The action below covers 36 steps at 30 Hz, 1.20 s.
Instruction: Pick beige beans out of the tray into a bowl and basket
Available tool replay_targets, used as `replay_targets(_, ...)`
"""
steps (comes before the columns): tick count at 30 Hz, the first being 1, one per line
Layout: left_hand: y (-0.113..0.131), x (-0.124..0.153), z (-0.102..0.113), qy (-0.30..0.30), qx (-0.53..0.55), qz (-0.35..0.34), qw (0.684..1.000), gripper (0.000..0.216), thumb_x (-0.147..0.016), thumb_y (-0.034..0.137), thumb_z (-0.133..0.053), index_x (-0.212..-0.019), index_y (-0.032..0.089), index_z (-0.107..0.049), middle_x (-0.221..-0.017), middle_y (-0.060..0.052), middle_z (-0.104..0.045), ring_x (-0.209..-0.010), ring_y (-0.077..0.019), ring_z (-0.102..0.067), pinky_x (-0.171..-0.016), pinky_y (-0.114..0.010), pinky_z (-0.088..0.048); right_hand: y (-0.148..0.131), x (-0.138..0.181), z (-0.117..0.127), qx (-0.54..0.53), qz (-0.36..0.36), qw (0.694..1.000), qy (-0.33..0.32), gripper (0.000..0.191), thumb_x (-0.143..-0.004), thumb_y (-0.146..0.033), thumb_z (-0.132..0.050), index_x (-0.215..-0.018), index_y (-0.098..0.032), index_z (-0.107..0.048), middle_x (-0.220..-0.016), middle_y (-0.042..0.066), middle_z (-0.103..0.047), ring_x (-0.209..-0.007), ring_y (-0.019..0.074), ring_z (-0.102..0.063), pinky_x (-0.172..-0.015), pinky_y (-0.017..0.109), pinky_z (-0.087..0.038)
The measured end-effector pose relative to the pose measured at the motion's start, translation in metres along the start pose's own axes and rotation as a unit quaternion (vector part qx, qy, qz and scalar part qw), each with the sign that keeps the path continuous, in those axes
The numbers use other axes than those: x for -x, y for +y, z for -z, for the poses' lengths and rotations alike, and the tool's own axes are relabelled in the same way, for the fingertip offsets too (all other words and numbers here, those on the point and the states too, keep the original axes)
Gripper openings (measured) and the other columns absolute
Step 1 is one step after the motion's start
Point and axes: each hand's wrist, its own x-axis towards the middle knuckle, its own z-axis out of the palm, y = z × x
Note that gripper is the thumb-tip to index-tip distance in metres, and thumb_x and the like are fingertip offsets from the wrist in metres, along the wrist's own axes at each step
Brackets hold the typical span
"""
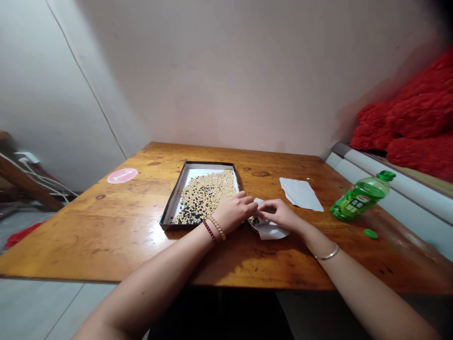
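Toward the front edge of the table [141, 252], just off the right edge of the tray [197, 173], the left hand [238, 208] and right hand [282, 215] meet, fingers bent, their exact grasp unclear, by a dish [252, 227] of beads [253, 220] that tugging the overlapping paper [272, 232] could spill.

White paper [274, 231]: bent, at fingertips of left hand [236, 208] and right hand [280, 215], flap below grip. Dish [252, 228]: just under grip, partly hidden, small balls [253, 220] inside. Shallow black-edged tray [177, 227]: flat, left of grip; cream beads [212, 182], dark ones [191, 208] concentrated at near end.
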Motion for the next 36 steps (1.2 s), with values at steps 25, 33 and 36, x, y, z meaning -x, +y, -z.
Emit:
replay_targets(25,-0.028,0.007,-0.014,-0.141,-0.064,0.246,0.957,0.023,-0.088,0.022,-0.046,-0.085,0.011,-0.066,-0.092,-0.015,-0.061,-0.090,-0.0237,-0.054,-0.074,-0.033,-0.046,0.004,0.000,-0.006,-0.027,-0.035,0.998,0.044,0.031,-0.075,-0.045,-0.067,-0.074,-0.015,-0.069,-0.074,0.005,-0.067,-0.067,0.0167,-0.058,-0.062,0.027,-0.043)
replay_targets(33,-0.025,0.009,-0.010,-0.106,-0.068,0.254,0.959,0.022,-0.089,0.019,-0.044,-0.085,0.012,-0.065,-0.086,-0.013,-0.062,-0.090,-0.0241,-0.052,-0.070,-0.032,-0.045,0.002,-0.002,-0.003,-0.006,0.016,0.999,0.049,0.030,-0.086,-0.041,-0.055,-0.084,-0.016,-0.071,-0.089,0.007,-0.068,-0.083,0.0193,-0.061,-0.075,0.029,-0.044)
replay_targets(36,-0.024,0.007,-0.004,-0.105,-0.065,0.257,0.959,0.020,-0.087,0.014,-0.045,-0.081,0.014,-0.065,-0.083,-0.012,-0.062,-0.086,-0.0230,-0.053,-0.069,-0.032,-0.044,0.004,-0.002,-0.003,-0.006,0.024,0.998,0.050,0.030,-0.086,-0.041,-0.054,-0.084,-0.015,-0.071,-0.091,0.008,-0.068,-0.087,0.0203,-0.061,-0.079,0.030,-0.044)
